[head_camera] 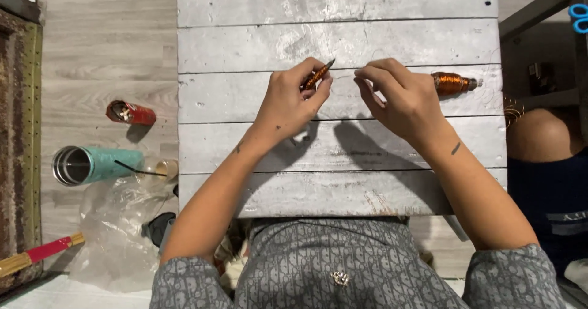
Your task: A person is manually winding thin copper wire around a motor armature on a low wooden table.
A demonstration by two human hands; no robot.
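Fingers [318, 79] of left hand [291, 104] pinched around a small copper-wound piece [315, 76], held just above the grey plank table [337, 45], near its middle. Long axis of that piece tilted, running from near-left up to far-right, with a thin metal tip [331, 63] poking out past the fingertips toward the far side. Right hand [404, 101] just to the right of it, thumb and forefinger pressed together on what appears to be a very fine wire [344, 76], barely visible between the two hands; grip on it not certain at this size. Hands close but apart, a narrow gap between the fingertips, wire spanning that gap roughly left to right. Copper spool [450, 83] lying on its side on the table, right of the right hand and touching or nearly touching its knuckles, long axis left to right. Left hand nearer the wound piece, right hand nearer the spool. On the floor to the left, well apart: teal tumbler [92, 164] on its side, red can [130, 113], clear plastic bag [116, 235]. Blue scissor handles [578, 16] at far right edge.
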